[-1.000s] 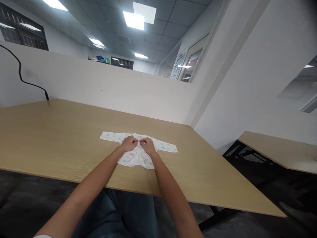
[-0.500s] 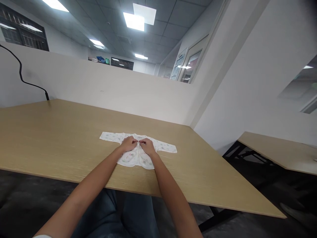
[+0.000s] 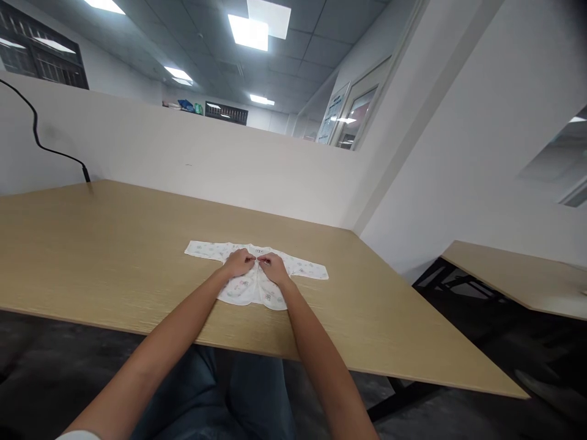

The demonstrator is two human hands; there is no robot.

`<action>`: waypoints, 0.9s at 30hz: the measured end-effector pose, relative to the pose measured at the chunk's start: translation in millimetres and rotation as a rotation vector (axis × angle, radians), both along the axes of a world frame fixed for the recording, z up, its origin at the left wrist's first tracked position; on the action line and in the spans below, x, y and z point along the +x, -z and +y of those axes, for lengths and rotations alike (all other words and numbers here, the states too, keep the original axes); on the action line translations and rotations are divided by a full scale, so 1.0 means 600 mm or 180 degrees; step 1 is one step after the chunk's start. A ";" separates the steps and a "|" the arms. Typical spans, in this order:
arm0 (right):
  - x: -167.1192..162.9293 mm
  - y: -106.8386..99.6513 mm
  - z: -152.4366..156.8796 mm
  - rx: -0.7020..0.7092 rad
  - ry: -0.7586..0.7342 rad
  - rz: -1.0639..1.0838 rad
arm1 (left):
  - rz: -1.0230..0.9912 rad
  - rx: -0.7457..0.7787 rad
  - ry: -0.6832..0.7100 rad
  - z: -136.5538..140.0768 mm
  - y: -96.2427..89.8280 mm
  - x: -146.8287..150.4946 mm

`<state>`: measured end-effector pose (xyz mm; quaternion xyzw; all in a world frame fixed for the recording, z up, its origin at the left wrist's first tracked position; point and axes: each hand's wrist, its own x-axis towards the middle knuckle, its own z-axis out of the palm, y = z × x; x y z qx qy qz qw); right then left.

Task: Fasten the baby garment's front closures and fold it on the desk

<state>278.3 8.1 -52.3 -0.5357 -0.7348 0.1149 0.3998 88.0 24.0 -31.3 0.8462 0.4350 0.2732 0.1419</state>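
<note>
A small white baby shirt (image 3: 238, 291) with a faint coloured print lies spread on the table, both sleeves stretched out sideways and the neck pointing away from me. My left hand (image 3: 239, 263) rests on the left front panel, its fingers pinched on the edge at the middle opening. Opposite it, my right hand (image 3: 274, 267) pinches the right front edge. The fingertips of both hands nearly meet just below the neckline. Whatever fastening lies under the fingers is too small to make out.
The shirt lies near the front edge of a wooden table (image 3: 137, 244). Behind it stands a low white partition (image 3: 220, 159). A black cable (image 3: 36, 131) hangs at the far left. On the right is a second table (image 3: 513, 275), beyond a gap.
Both hands stay pinched at the shirt's front opening, with hardly any finger movement. The whole view has shifted very slightly.
</note>
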 end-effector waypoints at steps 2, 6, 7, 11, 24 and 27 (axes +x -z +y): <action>-0.001 -0.002 -0.001 -0.0002 0.0006 -0.0016 | 0.0002 0.0010 0.0016 -0.001 -0.001 0.000; -0.003 -0.006 -0.005 0.0004 0.0028 -0.0055 | 0.0018 -0.0001 -0.0006 -0.001 -0.001 0.000; -0.004 -0.007 -0.005 0.0006 0.0035 -0.0063 | 0.0024 -0.0008 -0.0021 -0.001 -0.001 0.001; -0.005 -0.009 -0.009 0.0008 0.0065 -0.0085 | 0.0020 0.0000 -0.0039 0.002 0.003 0.001; -0.005 -0.013 -0.013 0.0058 0.0004 -0.0089 | -0.0051 -0.0008 -0.0064 0.003 0.006 0.001; -0.005 -0.013 -0.014 0.0091 -0.0011 -0.0124 | -0.0044 -0.0024 -0.0060 0.005 0.008 0.001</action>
